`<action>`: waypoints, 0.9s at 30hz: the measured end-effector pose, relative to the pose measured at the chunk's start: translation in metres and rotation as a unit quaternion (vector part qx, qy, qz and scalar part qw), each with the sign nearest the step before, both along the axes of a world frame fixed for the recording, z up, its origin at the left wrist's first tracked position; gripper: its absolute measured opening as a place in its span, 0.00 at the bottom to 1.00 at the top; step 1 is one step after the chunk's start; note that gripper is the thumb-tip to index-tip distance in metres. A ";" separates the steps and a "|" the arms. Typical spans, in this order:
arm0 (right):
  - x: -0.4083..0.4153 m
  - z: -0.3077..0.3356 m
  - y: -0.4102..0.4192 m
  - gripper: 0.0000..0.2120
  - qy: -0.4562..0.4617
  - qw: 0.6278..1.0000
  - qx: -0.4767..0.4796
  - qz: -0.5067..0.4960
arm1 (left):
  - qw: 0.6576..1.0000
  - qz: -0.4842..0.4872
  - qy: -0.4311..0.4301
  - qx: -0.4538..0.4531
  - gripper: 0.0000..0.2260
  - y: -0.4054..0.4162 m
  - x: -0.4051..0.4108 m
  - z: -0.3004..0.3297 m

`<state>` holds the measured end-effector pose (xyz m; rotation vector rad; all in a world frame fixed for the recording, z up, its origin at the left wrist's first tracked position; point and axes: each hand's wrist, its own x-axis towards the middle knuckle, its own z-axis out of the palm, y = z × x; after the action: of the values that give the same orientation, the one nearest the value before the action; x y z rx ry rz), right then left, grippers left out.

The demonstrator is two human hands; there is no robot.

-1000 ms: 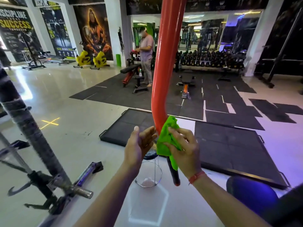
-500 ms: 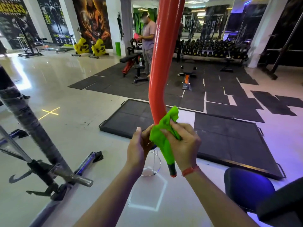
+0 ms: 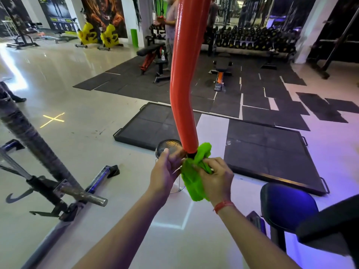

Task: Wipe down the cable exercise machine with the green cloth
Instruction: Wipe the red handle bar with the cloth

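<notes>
Two hands meet at the low end of the red bar (image 3: 183, 78) in the head view, the only view given. The right hand (image 3: 215, 181) has its fingers (image 3: 210, 165) curled around the green cloth (image 3: 194, 181), which is bunched around the black tip just under the red padding and hangs down below the hand. The left hand (image 3: 165, 171) touches the cloth from the other side, near the end of the bar; its fingers look bent towards the cloth, but I cannot tell if they really pinch it.

Compared with one second ago, the cloth has gone down from the lower red part to the very end of the bar, and the black tip that showed below the cloth is now covered. In my judgement the stroke along this bar is almost finished, and other parts of the machine remain to wipe.

Below is a pale, shiny floor (image 3: 77, 94) with black rubber mats (image 3: 272, 148). A blue padded seat (image 3: 287, 208) stands at the right, a wrapped slanted post (image 3: 29, 136) at the left. Farther away are a dumbbell rack (image 3: 252, 41) and another person (image 3: 171, 26).
</notes>
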<state>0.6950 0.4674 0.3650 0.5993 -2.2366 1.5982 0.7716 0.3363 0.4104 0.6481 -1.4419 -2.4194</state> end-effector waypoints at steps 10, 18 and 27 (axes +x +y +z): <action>-0.003 0.002 0.001 0.23 -0.054 0.998 -0.025 0.019 | 0.998 -0.035 -0.048 -0.035 0.28 0.001 -0.006 -0.020; -0.008 -0.024 0.008 0.14 -0.198 0.979 -0.053 0.016 | 0.999 -0.013 -0.027 -0.045 0.25 0.004 -0.005 -0.022; -0.004 -0.051 0.013 0.13 -0.217 0.976 -0.039 -0.002 | 0.997 -0.002 -0.045 -0.059 0.24 0.007 -0.005 -0.023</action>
<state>0.6906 0.4806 0.3137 0.2369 -2.4495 1.9559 0.7670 0.3437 0.3874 0.7360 -1.6086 -2.3130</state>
